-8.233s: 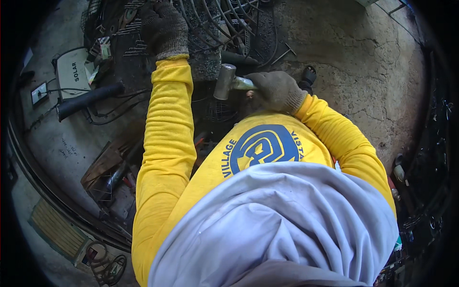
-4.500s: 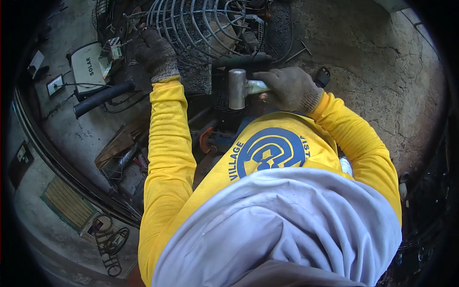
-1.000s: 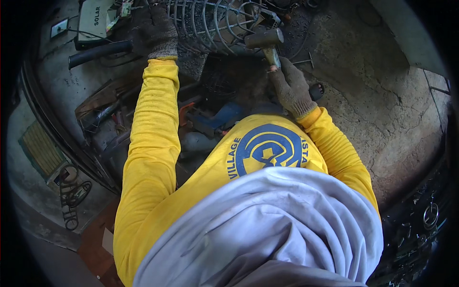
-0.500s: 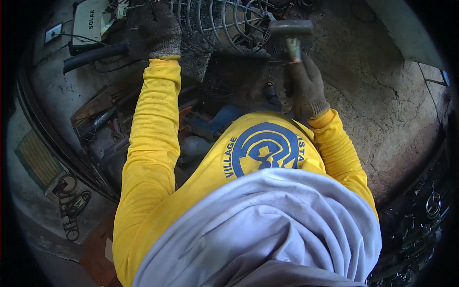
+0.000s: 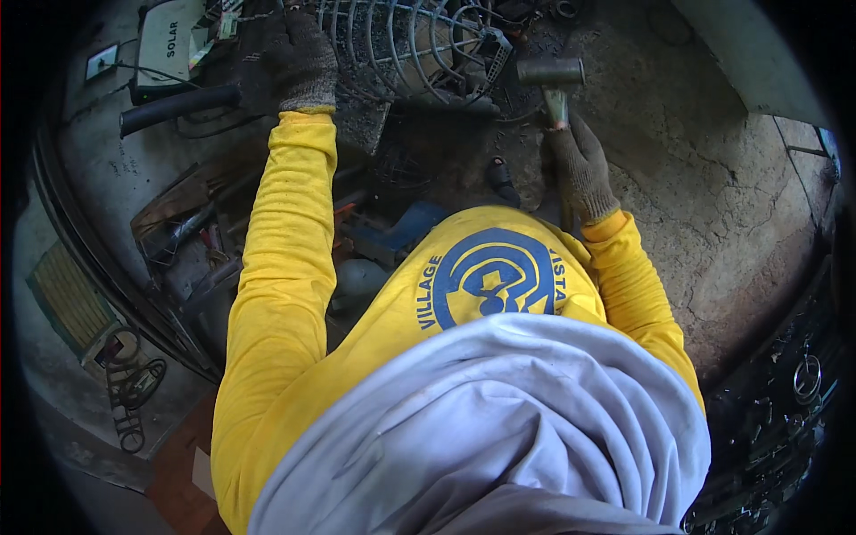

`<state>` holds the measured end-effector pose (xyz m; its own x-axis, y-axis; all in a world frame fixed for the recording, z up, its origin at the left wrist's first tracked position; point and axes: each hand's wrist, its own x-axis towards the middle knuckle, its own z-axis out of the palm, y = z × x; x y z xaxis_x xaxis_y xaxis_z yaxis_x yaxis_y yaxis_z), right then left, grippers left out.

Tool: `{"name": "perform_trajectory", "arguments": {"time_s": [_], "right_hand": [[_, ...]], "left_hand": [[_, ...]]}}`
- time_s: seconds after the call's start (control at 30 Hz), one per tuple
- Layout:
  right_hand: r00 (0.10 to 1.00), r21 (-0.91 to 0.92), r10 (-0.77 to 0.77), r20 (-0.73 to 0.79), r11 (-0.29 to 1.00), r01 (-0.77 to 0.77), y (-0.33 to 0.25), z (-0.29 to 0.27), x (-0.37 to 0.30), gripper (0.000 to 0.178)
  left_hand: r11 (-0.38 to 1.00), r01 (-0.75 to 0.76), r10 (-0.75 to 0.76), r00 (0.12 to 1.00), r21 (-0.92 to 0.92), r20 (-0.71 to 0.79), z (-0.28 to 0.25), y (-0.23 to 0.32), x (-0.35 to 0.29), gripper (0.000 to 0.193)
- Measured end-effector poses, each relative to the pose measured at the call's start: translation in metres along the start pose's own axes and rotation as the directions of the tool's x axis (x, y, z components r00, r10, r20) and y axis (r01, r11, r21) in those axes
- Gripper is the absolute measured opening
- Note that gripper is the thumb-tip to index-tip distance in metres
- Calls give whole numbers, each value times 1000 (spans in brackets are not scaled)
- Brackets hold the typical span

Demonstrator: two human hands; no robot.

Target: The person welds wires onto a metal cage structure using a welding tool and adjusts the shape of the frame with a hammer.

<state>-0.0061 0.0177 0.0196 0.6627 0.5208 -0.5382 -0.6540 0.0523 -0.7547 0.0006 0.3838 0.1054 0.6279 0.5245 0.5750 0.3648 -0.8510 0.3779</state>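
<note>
A hammer [image 5: 551,73] with a thick, short cylindrical metal head is in my gloved right hand [image 5: 581,168], whose fingers are wrapped round its handle. The head is off to the right of a round cage of curved metal bars [image 5: 419,40], apart from it. My left hand [image 5: 306,67], in a dark knit glove, is at the cage's left side. Its fingers are lost in the shadow at the upper edge, so what they touch or hold is hidden. Both arms wear yellow sleeves.
A white box [image 5: 165,45] with a cable and a black tube [image 5: 181,108] lie left of my left hand. Tools and scrap [image 5: 192,218] clutter the area beside my left forearm. Cracked concrete floor [image 5: 704,169] spreads on the right; a sandalled foot [image 5: 501,174] shows below the cage.
The hammer and my right hand have shifted slightly right and back toward me, away from the cage. My left hand has stayed in nearly the same place.
</note>
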Motion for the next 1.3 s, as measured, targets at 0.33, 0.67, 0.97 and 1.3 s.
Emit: {"name": "perform_trajectory", "arguments": {"time_s": [0.33,0.67,0.97,1.3], "right_hand": [[951,-227,39,-307,967,-113,65,-86,-13,35],[955,-534,-252,-158,835,132,37,-60,-23,32],[887,-865,-423,185,359,351,20,-16,-41,39],[982,-422,-184,34,888,181,18,21,-40,35]], "left_hand": [[992,-90,87,995,-87,-44,10,-9,-1,39],[988,3,-9,999,-151,-39,10,1,-2,40],[990,-25,22,999,-135,-24,24,-18,-3,34],[978,-2,-8,999,-210,-46,12,9,-5,37]]}}
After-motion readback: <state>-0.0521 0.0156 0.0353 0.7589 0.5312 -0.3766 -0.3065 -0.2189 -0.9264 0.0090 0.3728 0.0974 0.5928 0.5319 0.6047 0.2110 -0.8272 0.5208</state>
